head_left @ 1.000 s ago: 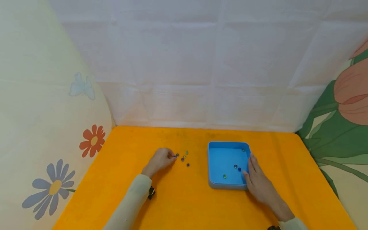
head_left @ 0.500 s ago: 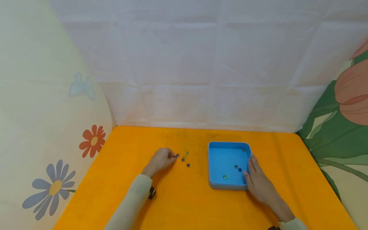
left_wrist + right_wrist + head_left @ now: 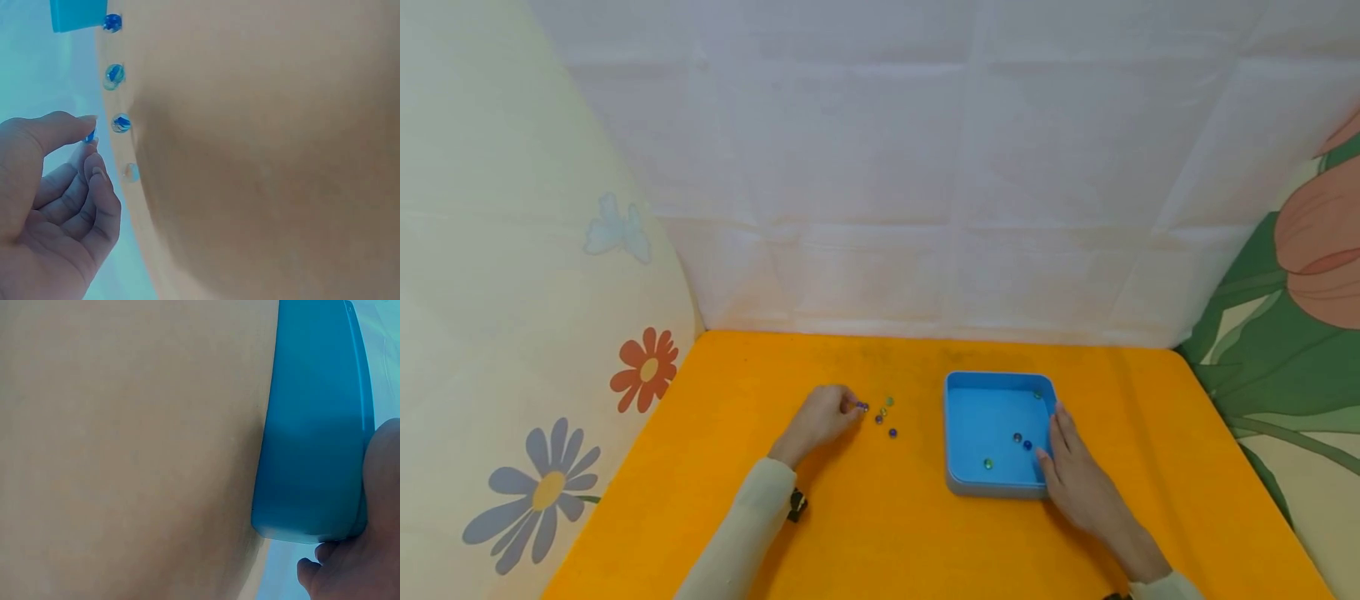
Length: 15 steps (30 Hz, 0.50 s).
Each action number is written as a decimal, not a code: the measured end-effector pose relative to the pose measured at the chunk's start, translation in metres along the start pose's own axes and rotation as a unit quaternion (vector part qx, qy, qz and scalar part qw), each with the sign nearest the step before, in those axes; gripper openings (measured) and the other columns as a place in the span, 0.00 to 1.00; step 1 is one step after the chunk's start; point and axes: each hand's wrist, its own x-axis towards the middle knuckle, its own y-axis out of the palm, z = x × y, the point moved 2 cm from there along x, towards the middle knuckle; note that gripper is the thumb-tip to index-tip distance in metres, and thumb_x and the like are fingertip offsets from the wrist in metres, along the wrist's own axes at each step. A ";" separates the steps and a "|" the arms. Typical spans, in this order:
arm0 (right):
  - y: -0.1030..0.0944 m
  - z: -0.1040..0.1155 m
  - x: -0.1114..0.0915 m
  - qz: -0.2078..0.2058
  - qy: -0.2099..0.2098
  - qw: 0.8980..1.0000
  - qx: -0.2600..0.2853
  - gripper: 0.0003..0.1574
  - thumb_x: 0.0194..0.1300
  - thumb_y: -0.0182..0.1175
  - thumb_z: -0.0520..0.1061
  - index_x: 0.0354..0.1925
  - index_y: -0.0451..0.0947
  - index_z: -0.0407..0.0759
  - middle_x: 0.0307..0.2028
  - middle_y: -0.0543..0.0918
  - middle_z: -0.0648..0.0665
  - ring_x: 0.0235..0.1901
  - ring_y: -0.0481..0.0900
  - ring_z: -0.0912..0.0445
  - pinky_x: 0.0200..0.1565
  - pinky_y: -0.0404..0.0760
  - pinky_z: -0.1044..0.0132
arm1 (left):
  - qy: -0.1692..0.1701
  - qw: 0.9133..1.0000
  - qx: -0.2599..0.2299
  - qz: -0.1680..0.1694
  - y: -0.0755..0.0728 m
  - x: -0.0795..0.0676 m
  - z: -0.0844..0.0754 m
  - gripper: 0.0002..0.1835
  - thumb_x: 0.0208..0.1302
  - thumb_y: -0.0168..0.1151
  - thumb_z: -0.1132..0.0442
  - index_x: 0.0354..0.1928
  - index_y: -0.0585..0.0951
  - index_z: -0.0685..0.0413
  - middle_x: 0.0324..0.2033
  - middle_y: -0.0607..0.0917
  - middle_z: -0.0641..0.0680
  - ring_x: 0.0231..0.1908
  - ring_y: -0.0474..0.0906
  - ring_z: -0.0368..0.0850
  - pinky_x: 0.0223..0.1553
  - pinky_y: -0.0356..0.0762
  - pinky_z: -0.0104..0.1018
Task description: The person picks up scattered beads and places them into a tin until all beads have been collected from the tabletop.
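Note:
Between thumb and index fingertip, my left hand [image 3: 822, 417] pinches a small blue marble [image 3: 90, 135], mostly hidden by the fingertips. Right beside these fingertips in the head view lies another dark blue marble [image 3: 865, 408]. Several more marbles, blue, yellowish and green, are scattered just to the right, among them a blue marble [image 3: 892, 433] nearest the front. My right hand [image 3: 1082, 483] holds the right side of a square blue tray [image 3: 992, 489], thumb over the rim and fingers along the outer wall. Inside the tray are several marbles, including a green marble [image 3: 988, 463].
The orange table [image 3: 880, 542] ends at the back against a white sheet [image 3: 850, 208]. Flower-printed cloths hang on both sides, with a red flower [image 3: 645, 369] at left and a large tulip [image 3: 1326, 242] at right.
The left fingertips have shifted very slightly right, closer to the neighbouring blue marble. The right hand stays on the tray, and the marbles in it lie as before.

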 end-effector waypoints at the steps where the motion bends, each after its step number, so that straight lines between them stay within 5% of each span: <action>1: 0.000 0.000 0.000 0.000 0.000 1.000 0.000 0.49 0.86 0.43 0.57 0.82 0.37 0.27 0.85 0.33 0.32 0.82 0.43 0.31 0.76 0.54 0.31 | 0.005 1.000 0.001 -0.002 0.000 0.000 -0.001 0.08 0.72 0.68 0.59 0.40 0.87 0.57 0.30 0.86 0.52 0.23 0.72 0.39 0.27 0.71 0.30; 15: 0.000 0.001 0.000 -0.013 -0.008 1.000 0.001 0.48 0.86 0.44 0.55 0.82 0.38 0.26 0.85 0.35 0.31 0.82 0.44 0.31 0.76 0.54 0.31 | 0.018 1.000 -0.017 -0.017 -0.001 -0.001 -0.015 0.07 0.72 0.69 0.60 0.45 0.89 0.56 0.30 0.87 0.49 0.24 0.75 0.37 0.26 0.74 0.29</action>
